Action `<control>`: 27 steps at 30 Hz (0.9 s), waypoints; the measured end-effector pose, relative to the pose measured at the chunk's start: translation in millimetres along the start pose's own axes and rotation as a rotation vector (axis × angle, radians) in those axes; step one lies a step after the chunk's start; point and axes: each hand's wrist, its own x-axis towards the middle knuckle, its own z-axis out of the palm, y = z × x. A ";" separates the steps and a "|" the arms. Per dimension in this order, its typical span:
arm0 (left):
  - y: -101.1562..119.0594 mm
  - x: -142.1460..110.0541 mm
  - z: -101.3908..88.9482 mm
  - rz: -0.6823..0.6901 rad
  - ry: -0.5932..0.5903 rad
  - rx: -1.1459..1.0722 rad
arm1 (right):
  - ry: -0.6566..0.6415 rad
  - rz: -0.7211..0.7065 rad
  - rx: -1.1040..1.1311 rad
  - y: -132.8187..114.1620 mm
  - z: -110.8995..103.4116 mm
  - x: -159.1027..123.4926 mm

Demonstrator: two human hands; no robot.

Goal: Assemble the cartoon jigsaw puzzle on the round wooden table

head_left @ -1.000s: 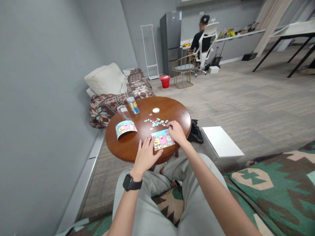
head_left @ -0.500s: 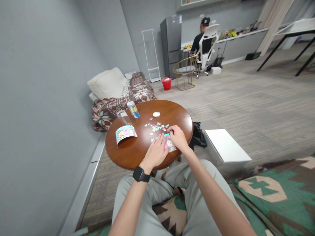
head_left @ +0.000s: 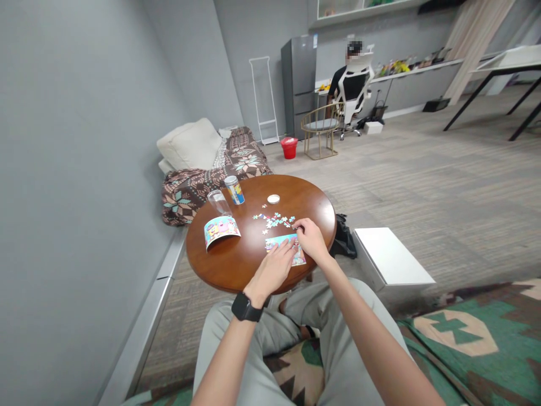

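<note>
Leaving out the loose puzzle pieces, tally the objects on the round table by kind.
Printed pictures: 2 (flat picture, curved picture)
Containers: 2 (printed can, clear container)
Round white disc: 1
Total: 5

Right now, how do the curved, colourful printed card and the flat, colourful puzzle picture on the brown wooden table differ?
The curved printed card arches up from the brown wooden table; the flat puzzle picture lies level. The left hand partly covers the puzzle picture, while the card is uncovered. Both show light blue.
</note>
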 end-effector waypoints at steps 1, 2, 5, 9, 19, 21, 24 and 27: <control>-0.3 -0.5 -2.0 0.007 0.011 -0.013 | 0.000 -0.002 -0.002 0.0 0.1 0.1; -0.2 0.0 -4.4 0.010 0.022 -0.025 | -0.002 -0.002 -0.003 -0.2 0.1 0.1; 3.9 7.9 -10.4 -0.023 0.074 -0.048 | -0.010 0.008 -0.009 -1.5 -0.6 0.3; 15.3 23.6 -6.1 -0.108 0.123 -0.034 | -0.005 0.029 0.002 -2.9 -1.7 0.4; 21.9 26.1 5.3 -0.198 0.082 -0.026 | 0.001 0.040 -0.003 -0.6 -0.1 -0.4; 22.5 25.8 5.5 -0.218 0.085 -0.021 | -0.003 0.040 -0.008 -0.9 -0.4 -0.8; 25.6 25.1 7.1 -0.257 0.094 -0.015 | -0.015 0.034 -0.023 -0.5 -0.5 -1.0; 29.5 24.3 9.3 -0.351 0.115 -0.007 | -0.014 0.020 -0.038 0.9 0.0 -0.8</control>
